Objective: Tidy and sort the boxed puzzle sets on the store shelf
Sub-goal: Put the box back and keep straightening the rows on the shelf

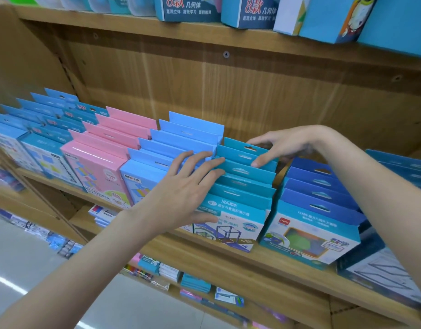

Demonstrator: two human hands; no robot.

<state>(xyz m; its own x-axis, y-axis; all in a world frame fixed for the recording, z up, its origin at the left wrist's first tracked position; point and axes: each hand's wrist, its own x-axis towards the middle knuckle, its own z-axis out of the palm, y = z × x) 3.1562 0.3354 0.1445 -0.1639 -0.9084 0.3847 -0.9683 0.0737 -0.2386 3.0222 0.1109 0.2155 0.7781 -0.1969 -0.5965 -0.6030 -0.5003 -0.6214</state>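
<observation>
On the wooden shelf (231,254) the boxed puzzle sets are standing in rows that run from near to far, each row showing its hang tabs. The person's left hand (183,188) is lying released, fingers straight and spread, across the tabs of the teal row (242,184), with the fingertips (220,160) touching tabs about halfway back and the thumb resting low on the face of the nearest teal box (231,224). The right hand (285,144) is reaching in from the right over the far end of the same row; its fingers are bending down, one fingertip touching a tab at the row's right edge, and it is grasping nothing that shows, though the fingers on the far side are partly hidden. Just to the left of the teal row a light blue row (181,138) is standing, then a pink row (110,148), then more blue boxes (43,119) at the far left. To the right of the teal row a dark blue row (323,186) is sitting apart by a narrow gap, its front box printed with a green shape. On the upper shelf (157,29) taller blue cartons (188,8) with red and white print are lining up along the edge.
</observation>
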